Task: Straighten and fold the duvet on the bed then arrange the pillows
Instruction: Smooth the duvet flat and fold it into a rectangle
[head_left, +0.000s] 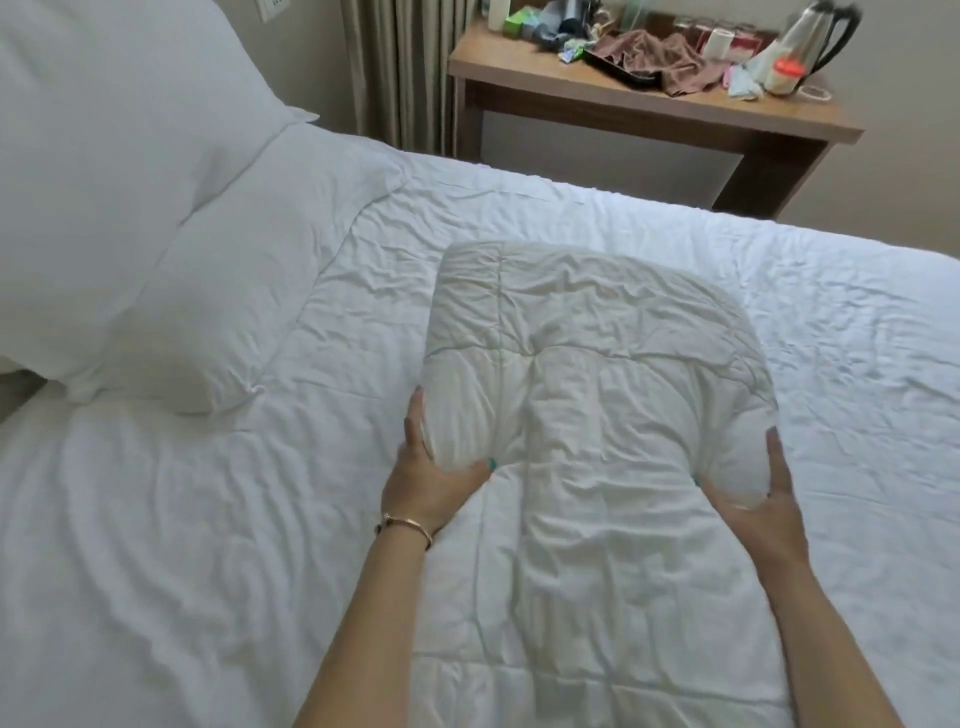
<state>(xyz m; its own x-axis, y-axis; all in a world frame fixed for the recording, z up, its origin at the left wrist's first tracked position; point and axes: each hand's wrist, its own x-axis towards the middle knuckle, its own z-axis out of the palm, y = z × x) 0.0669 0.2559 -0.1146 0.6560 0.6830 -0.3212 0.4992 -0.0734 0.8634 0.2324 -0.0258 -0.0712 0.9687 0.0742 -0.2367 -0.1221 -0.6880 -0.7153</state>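
A: Where was the duvet (587, 415)?
B: Folded to a long narrow bundle, mid-bed, lying on the sheet (156, 571) and running from the near edge out toward the table (649, 98) behind the bed. Far end rounded, doubled over.

A: Hands?
B: Left hand (436, 467) clamped on the bundle's left flank, right hand (753, 493) on its right flank — thumbs dug in on top, fingers wrapped round the sides. Both closed on duvet fabric, squeezing the width narrower there. Prob. pinched that way to keep the layers from sliding apart while rolling or folding the end over.

A: Pillows?
B: Pillow (104, 182) left of the bundle, up at the head end, well apart from it. Not arranged yet, by the look. Couldn't tell if a 2nd lay under it.

A: Table a worry?
B: No — cluttered w/ kettle (815, 41) and brown cloth (649, 57), but well beyond the bundle's far end.

A: Progress?
B: Folding mostly done, judged from the compact shape; pillows left.
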